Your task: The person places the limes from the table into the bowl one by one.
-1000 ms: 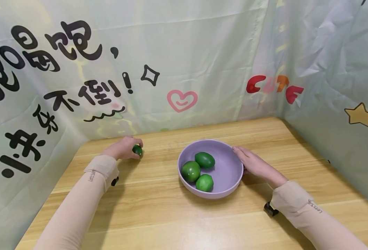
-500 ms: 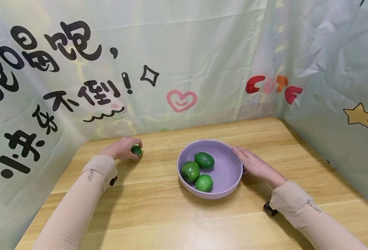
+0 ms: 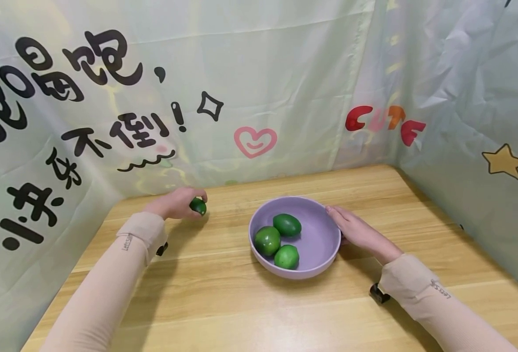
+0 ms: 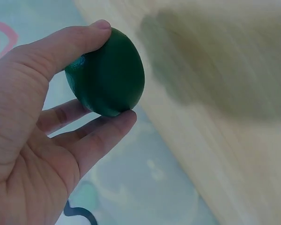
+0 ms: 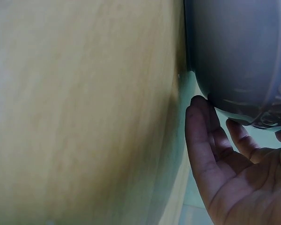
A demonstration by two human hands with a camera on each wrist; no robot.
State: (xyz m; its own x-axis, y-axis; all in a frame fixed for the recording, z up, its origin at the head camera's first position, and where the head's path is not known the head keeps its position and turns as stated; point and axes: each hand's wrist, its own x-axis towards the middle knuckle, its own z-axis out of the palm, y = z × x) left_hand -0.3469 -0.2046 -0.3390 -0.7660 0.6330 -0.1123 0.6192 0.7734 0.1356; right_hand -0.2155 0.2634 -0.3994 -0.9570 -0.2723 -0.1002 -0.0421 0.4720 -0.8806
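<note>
In the head view, my left hand (image 3: 180, 202) grips a dark green lime (image 3: 198, 206) over the far left of the table. The left wrist view shows the smooth oval lime (image 4: 113, 75) pinched between thumb and fingertips, off the wood, its shadow apart from it. A round lilac bowl (image 3: 318, 239) stands near the table's middle. In it lie a dark oval green fruit (image 3: 287, 225), a round dark green lime (image 3: 267, 240) and a brighter lime (image 3: 287, 257). My right hand (image 3: 357, 232) rests against the bowl's right side, its fingers (image 5: 201, 140) touching the outer wall.
The wooden table (image 3: 223, 303) reaches to printed cloth walls (image 3: 303, 98) at the back and both sides. Dark wrist-worn pieces show at the left cuff (image 3: 162, 248) and the right cuff (image 3: 379, 293).
My left hand has raised the lime from the table and moved slightly right and back with it. The right hand and bowl stay in place.
</note>
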